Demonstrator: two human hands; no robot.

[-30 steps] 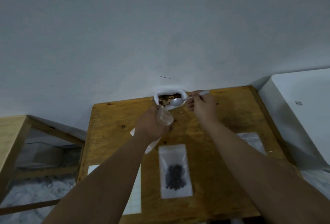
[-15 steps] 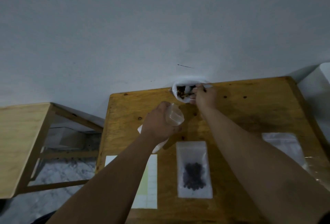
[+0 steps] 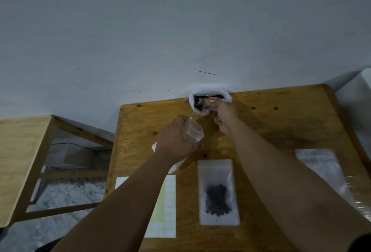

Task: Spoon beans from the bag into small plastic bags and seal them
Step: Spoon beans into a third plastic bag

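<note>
A grey-white wall [image 3: 140, 30] fills the upper half of the frame. Below it, a wooden table [image 3: 281, 131] takes up the lower right, with a second, paler wooden table [image 3: 18, 151] at the lower left and a mottled grey floor [image 3: 66, 195] between their legs.

2 bare forearms reach up from the bottom edge. At the table's far edge, against the wall, stands a white bag of beans [image 3: 208, 101], mouth open, dark beans visible inside. The right hand [image 3: 224, 115] is curled closed at that mouth, fingers dipped in; the spoon itself is too hidden to make out. Just left and nearer, the left hand [image 3: 176, 141] is wrapped around a small clear bag [image 3: 193, 132], holding its mouth open; it looks empty.

At lower centre lies 1 filled small bag [image 3: 218, 191], flat, a dark cluster of beans inside. A sheet of labels [image 3: 164, 205] lies to its left, partly under the left arm. More clear plastic bags [image 3: 321, 167] lie at the right edge.

Judging by this, 1 bag is done, a second is just beginning, and its filling and sealing remain.
</note>
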